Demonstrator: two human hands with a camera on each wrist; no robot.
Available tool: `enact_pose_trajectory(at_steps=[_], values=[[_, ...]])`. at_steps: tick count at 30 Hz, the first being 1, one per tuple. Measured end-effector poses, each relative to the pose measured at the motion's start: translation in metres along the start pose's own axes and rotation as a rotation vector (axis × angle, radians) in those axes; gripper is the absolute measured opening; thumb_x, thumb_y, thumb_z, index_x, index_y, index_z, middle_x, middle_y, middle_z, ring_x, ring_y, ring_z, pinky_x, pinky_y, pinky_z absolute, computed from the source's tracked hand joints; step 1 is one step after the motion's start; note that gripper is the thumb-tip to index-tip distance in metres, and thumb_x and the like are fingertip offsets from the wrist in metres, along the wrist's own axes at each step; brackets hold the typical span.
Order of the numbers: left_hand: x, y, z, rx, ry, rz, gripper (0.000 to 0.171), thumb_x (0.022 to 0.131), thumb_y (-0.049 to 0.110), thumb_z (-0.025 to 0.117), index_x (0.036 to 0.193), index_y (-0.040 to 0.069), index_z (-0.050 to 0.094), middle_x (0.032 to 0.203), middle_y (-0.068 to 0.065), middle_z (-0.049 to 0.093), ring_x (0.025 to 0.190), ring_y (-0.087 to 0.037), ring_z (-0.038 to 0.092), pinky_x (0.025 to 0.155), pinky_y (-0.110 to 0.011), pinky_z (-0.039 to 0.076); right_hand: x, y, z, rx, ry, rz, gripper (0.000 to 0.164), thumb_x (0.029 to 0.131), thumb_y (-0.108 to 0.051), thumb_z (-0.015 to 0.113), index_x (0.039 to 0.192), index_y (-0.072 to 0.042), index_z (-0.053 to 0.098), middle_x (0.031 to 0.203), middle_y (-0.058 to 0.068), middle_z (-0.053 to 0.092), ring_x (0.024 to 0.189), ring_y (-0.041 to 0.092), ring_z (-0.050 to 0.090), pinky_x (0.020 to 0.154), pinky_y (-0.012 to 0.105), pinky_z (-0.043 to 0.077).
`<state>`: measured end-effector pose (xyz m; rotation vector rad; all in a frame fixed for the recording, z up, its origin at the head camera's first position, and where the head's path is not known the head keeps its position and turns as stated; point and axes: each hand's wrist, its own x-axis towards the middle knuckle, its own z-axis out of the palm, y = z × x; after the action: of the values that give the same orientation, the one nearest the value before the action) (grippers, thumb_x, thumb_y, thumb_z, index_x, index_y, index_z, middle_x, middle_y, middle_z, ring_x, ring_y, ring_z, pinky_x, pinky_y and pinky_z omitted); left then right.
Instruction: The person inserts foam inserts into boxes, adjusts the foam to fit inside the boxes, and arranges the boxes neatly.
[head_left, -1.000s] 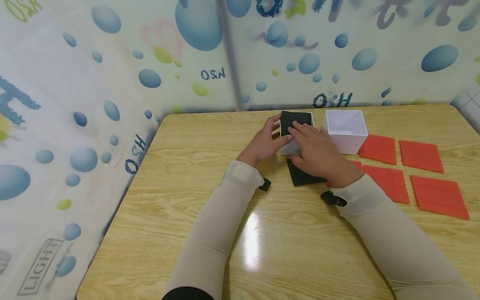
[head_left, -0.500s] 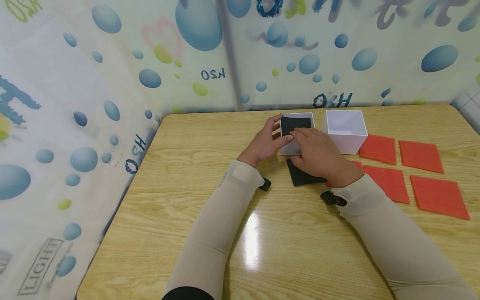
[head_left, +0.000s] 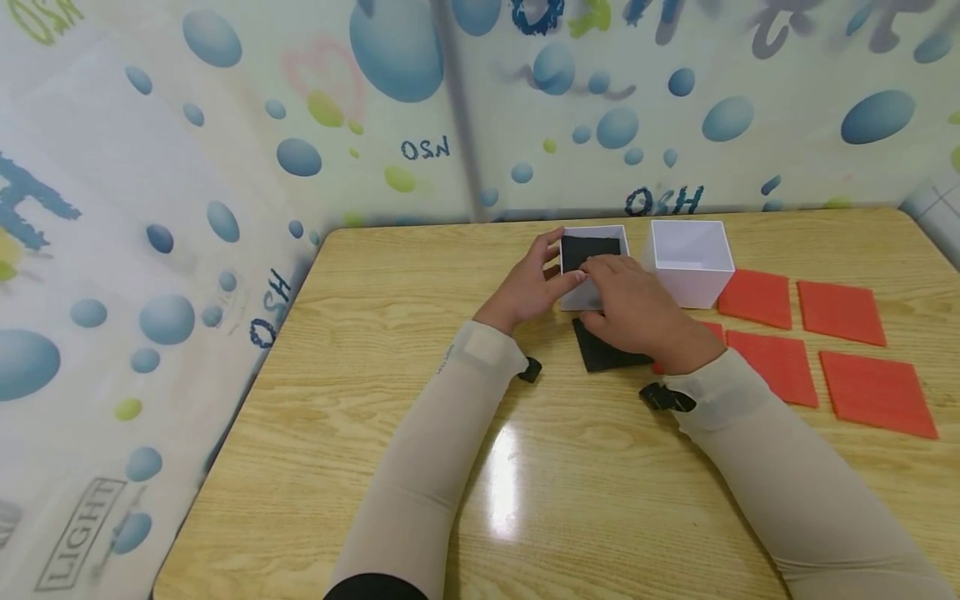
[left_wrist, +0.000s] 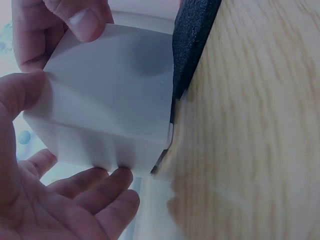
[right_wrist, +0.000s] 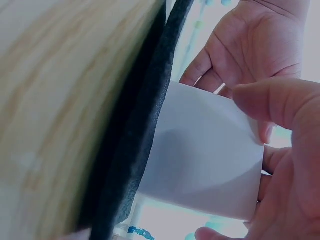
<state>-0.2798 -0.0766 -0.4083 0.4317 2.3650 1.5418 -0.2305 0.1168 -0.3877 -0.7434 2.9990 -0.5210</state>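
A white box (head_left: 576, 298) stands at the back of the table in the head view. My left hand (head_left: 521, 292) grips its left side; the left wrist view shows the thumb at the rim and several fingertips along one wall of the box (left_wrist: 110, 80). Inside the opening is a black foam-like square (head_left: 590, 248), sitting below the far rim. My right hand (head_left: 637, 308) lies over the near part of that square, fingers extended across it and pressing; its fingertips are partly hidden. Beneath the right hand another black square (head_left: 603, 354) lies on the table.
Right of the gripped box stands a second white box (head_left: 692, 258) with its top open. Several red squares (head_left: 877, 392) lie flat on the wooden table (head_left: 375, 375) to the right, one partly under my right wrist. A patterned wall covering (head_left: 525, 125) rises behind the table.
The black square has sunk from the top of the box to below its rim, and the right hand's fingers have drawn slightly nearer. The left hand keeps its grip.
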Motion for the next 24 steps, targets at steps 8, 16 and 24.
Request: enact_pose_trajectory(at_steps=[8,16,24], values=[[0.002,-0.003,0.0,-0.006,0.006,0.023,0.082,0.104,0.031,0.069,0.169,0.029,0.018,0.173,-0.006,0.026,0.153,-0.03,0.042,0.121,-0.042,0.041,-0.001,0.0,-0.001,0.001,0.014,-0.011,0.056,0.095,-0.021,0.072,0.14,0.006,0.052,0.153,0.028,0.049,0.147,0.045,0.041,0.122,0.06,0.035],[0.003,-0.005,-0.001,-0.007,0.012,0.044,0.083,0.104,0.03,0.069,0.169,0.024,0.018,0.175,-0.004,0.02,0.158,-0.027,0.032,0.124,-0.041,0.037,0.0,0.003,-0.001,0.034,-0.017,-0.017,0.065,0.097,-0.021,0.071,0.151,0.005,0.047,0.157,0.026,0.046,0.151,0.045,0.036,0.124,0.061,0.03],[0.006,-0.008,0.001,0.004,0.021,0.091,0.081,0.103,0.026,0.068,0.168,0.019,0.02,0.174,-0.002,0.025,0.161,-0.017,0.023,0.129,-0.038,0.028,-0.006,-0.002,-0.026,0.122,-0.079,0.042,0.069,0.099,-0.019,0.066,0.159,0.002,0.037,0.164,0.025,0.037,0.155,0.043,0.03,0.125,0.061,0.029]])
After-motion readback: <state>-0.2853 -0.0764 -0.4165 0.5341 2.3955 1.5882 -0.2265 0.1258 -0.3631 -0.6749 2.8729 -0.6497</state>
